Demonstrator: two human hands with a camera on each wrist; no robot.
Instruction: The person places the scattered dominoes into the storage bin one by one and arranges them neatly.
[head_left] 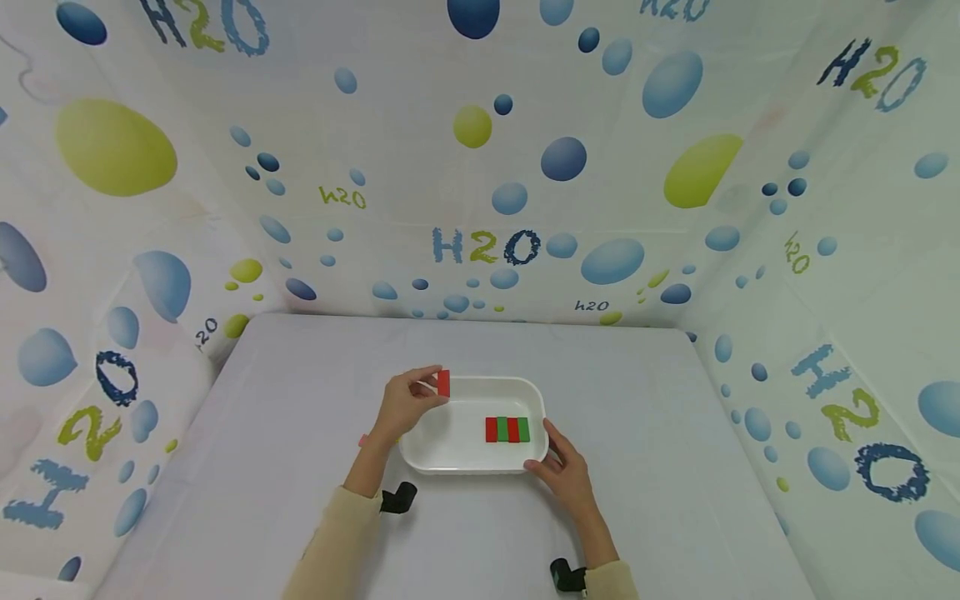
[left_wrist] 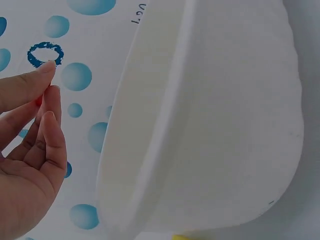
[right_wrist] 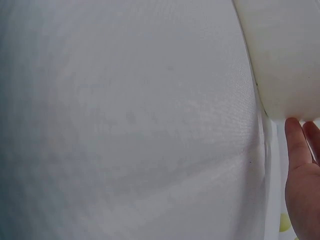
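Observation:
In the head view a white tray (head_left: 450, 454) lies on the table. Toward its right end several red and green strips (head_left: 502, 430) sit side by side, alternating in colour. Over the tray's far left rim, my left hand (head_left: 405, 404) pinches a small red rectangular block (head_left: 444, 383) between thumb and fingers. The left wrist view shows only a bit of red behind the fingertips of that hand (left_wrist: 37, 135). At the tray's near right corner, my right hand (head_left: 566, 475) holds the rim, thumb in front and fingers along the right end.
A small pink piece (head_left: 363, 439) peeks out beside my left forearm, left of the tray. A yellow piece (left_wrist: 181, 237) shows below the tray in the left wrist view. Patterned sheeting (head_left: 420, 167) stands behind the white table (head_left: 675, 467) and at both sides.

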